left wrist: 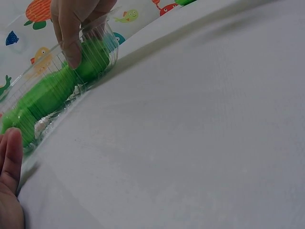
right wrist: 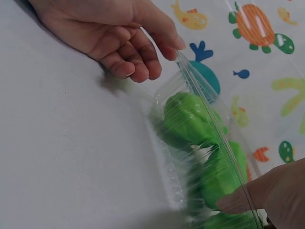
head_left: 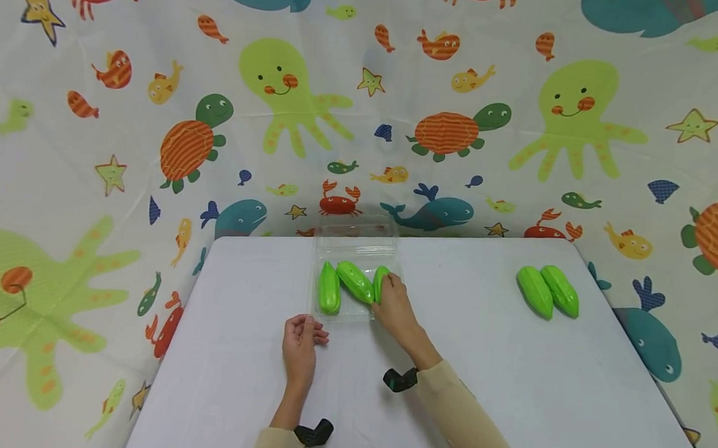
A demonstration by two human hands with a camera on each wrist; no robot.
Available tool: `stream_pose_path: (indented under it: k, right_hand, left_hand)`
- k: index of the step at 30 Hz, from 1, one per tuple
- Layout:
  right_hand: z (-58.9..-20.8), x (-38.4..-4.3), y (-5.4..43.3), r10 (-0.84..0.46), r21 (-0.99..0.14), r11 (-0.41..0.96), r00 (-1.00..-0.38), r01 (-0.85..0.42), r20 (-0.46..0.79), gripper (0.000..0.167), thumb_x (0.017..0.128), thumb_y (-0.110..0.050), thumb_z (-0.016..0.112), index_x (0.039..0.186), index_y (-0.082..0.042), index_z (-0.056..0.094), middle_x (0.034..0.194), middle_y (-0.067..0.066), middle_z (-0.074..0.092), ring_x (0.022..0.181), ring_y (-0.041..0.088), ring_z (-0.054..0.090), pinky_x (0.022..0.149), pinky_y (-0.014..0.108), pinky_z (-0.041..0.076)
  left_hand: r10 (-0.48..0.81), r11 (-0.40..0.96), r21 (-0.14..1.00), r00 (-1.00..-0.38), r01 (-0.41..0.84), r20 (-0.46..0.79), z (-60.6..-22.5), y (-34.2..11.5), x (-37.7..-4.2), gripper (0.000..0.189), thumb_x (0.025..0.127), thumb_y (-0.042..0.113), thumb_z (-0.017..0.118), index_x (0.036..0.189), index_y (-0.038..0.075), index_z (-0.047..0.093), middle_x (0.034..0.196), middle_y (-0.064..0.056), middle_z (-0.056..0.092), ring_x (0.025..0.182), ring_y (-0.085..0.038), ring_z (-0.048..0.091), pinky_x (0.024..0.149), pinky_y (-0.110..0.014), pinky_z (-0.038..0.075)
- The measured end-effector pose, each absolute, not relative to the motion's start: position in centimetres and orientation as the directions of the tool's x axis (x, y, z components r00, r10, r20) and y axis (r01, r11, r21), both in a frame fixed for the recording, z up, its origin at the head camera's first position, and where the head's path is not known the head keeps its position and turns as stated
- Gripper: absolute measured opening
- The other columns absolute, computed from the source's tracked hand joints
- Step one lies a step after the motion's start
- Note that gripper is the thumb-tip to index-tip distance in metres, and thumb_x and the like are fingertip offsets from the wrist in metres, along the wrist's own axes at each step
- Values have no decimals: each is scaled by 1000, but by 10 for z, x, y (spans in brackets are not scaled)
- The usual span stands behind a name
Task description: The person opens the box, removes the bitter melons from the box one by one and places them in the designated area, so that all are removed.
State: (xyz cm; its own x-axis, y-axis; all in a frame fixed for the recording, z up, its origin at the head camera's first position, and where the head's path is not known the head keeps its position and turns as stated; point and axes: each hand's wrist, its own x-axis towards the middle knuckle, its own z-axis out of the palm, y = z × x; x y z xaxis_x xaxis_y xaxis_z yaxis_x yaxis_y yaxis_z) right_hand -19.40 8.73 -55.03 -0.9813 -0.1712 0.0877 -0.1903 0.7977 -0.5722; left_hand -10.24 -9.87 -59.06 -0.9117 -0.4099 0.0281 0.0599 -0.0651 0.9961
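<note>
A clear plastic clamshell box lies at the back middle of the table, its lid raised behind it. Inside, one bright green, ridged, cucumber-like vegetable is at the left and another slants in the middle. My right hand reaches over the box's right side and holds a third green vegetable down inside it, partly covered by the fingers. At the near left corner, my left hand pinches the box rim between thumb and index finger; the right wrist view shows this pinch.
Two more green vegetables, one beside the other, lie together at the right of the white table. A cloth printed with sea animals hangs behind the table's far edge. Each wrist carries a black camera.
</note>
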Motion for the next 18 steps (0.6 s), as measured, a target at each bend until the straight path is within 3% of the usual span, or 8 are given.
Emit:
stream_pose_path:
  k: [13, 18]
  right_hand:
    - [-549, -198, 85, -177, -567, 807, -984, -165, 33, 61, 82, 2, 73, 136, 14, 49, 147, 32, 42, 103, 30, 63, 84, 39, 61]
    - [-547, -199, 86, -175, -544, 826, -985, -148, 2, 60, 82, 0, 74, 136, 9, 51, 125, 27, 56, 88, 25, 61, 72, 35, 60]
  left_hand:
    - [-404, -77, 996, -915, 50, 15, -587, -101, -103, 25, 106, 19, 50, 117, -4, 49, 94, -22, 64, 73, -24, 70, 67, -35, 64]
    - [-400, -74, 996, -916, 51, 17, -588, -101, -103, 26, 106, 19, 50, 118, -4, 49, 95, -24, 64, 73, -24, 70, 67, -35, 64]
